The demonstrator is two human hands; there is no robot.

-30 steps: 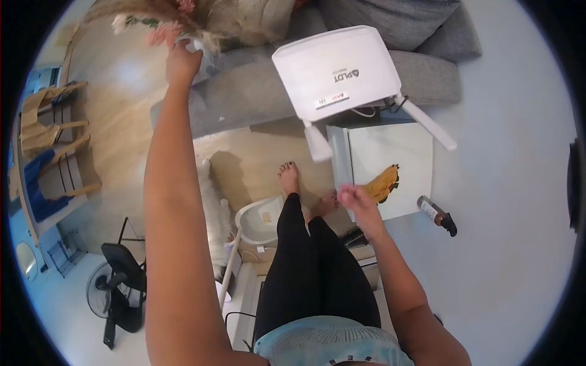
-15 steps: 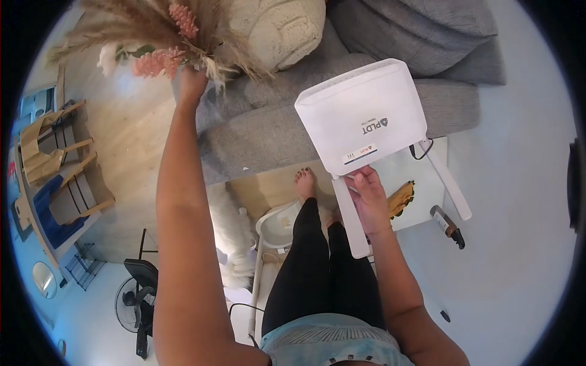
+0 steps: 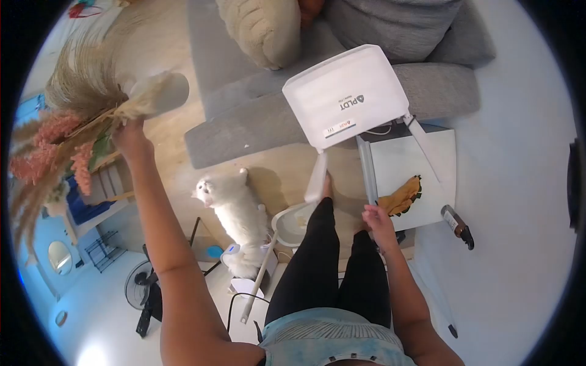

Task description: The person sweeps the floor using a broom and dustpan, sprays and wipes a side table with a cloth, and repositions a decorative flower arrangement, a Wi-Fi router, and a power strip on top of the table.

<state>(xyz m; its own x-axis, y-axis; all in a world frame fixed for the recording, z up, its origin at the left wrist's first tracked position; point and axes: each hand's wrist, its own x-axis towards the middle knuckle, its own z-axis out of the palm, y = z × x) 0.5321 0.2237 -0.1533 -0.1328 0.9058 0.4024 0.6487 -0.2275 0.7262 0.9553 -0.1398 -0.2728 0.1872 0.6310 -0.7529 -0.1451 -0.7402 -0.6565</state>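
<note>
At the upper left, my left hand (image 3: pixel 131 135) is closed around the base of a bunch of dried and pink flowers (image 3: pixel 55 143), which spreads to the left and above it. A pale rounded vase (image 3: pixel 168 94) shows just beyond the hand. My right hand (image 3: pixel 379 222) is at the right of centre, fingers curled, close to an orange cloth (image 3: pixel 400 196) on a white surface (image 3: pixel 421 158). Whether it holds anything small is hidden. Above it is a white router (image 3: pixel 348 91) with antennas, apart from the hand.
A grey sofa (image 3: pixel 244 97) with cushions spans the top. A white cat (image 3: pixel 235 207) is on the floor left of my legs. A brown bottle (image 3: pixel 456 224) stands at the right. A fan (image 3: pixel 141 283) and a mirror (image 3: pixel 60 256) are at the lower left.
My left hand and the flowers have swung left and down from over the sofa. My right hand has moved away from the router's underside. The cat's head now shows.
</note>
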